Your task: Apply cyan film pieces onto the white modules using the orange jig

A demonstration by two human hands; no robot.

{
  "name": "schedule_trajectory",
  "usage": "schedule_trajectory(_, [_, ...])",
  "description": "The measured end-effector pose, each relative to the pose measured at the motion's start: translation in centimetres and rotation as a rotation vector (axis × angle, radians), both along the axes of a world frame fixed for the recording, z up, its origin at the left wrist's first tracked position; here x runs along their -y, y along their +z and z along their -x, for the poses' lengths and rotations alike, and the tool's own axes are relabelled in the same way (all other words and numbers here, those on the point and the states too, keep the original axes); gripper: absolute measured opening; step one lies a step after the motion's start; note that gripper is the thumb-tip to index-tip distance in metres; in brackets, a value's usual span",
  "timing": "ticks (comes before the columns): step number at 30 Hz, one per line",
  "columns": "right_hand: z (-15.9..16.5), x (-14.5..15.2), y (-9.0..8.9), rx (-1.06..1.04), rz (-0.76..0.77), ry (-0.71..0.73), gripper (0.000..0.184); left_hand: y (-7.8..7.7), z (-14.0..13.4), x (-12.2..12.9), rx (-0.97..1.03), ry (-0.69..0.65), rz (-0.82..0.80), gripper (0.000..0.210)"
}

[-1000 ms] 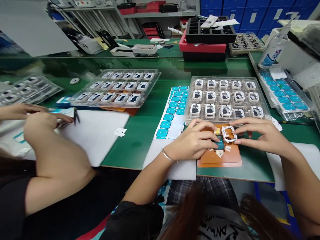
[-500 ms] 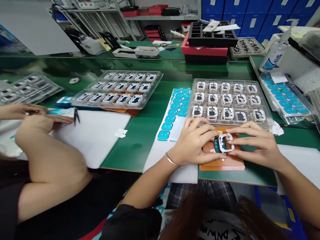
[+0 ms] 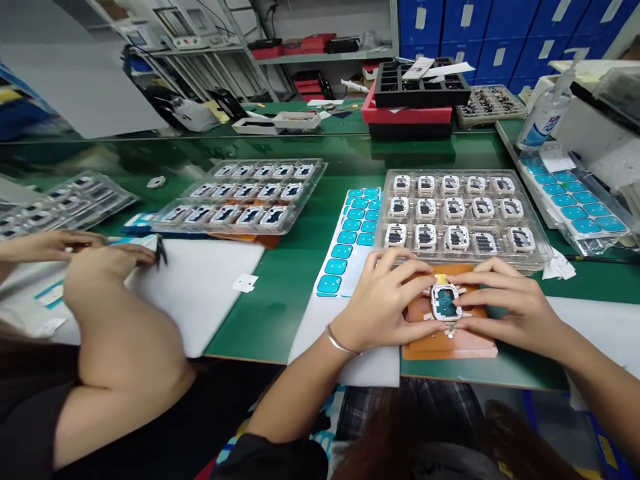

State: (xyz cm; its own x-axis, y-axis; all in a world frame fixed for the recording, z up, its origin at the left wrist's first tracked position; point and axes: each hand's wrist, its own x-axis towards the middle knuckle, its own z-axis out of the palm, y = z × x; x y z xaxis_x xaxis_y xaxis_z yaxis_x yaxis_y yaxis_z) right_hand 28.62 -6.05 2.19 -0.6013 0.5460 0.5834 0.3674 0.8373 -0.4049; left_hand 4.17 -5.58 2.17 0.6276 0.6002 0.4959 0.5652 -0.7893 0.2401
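Note:
A white square watch-case frame lies on an orange fixture block, with a teal piece showing inside its opening. My left hand closes on its left edge, thumb at the lower corner. From the right, my right hand grips the opposite side, with a fingertip at the opening. A yellow tab shows just above the frame. Left of my wrist lies a sheet of teal stickers. Behind my hands is a clear tray of similar white frames.
At left a co-worker's arm rests over a white mat. Another clear tray of frames sits beyond it. On the right are bagged teal stickers and a pump bottle. Stacked boxes stand behind.
The white frame has shifted left and now lies over the teal piece, flatter on the orange block. Both hands have drawn together around it. The whole view has tilted slightly upward.

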Motion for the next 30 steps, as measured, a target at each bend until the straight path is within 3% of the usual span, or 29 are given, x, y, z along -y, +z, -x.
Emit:
schedule_trajectory(19, [0.16,0.28,-0.03,0.055,0.017,-0.044,0.016,0.19,0.13,0.24,-0.028,0.017,0.05,0.055])
schedule_trajectory(24, [0.25,0.2,-0.34,0.087,0.035,-0.035,0.01,-0.07,0.16,-0.11,-0.056,-0.008,0.146,0.053])
schedule_trajectory(30, [0.02,-0.12,-0.74,0.051,0.091,-0.057,0.02,-0.55,-0.51,-0.2,0.16,-0.072,0.216,0.049])
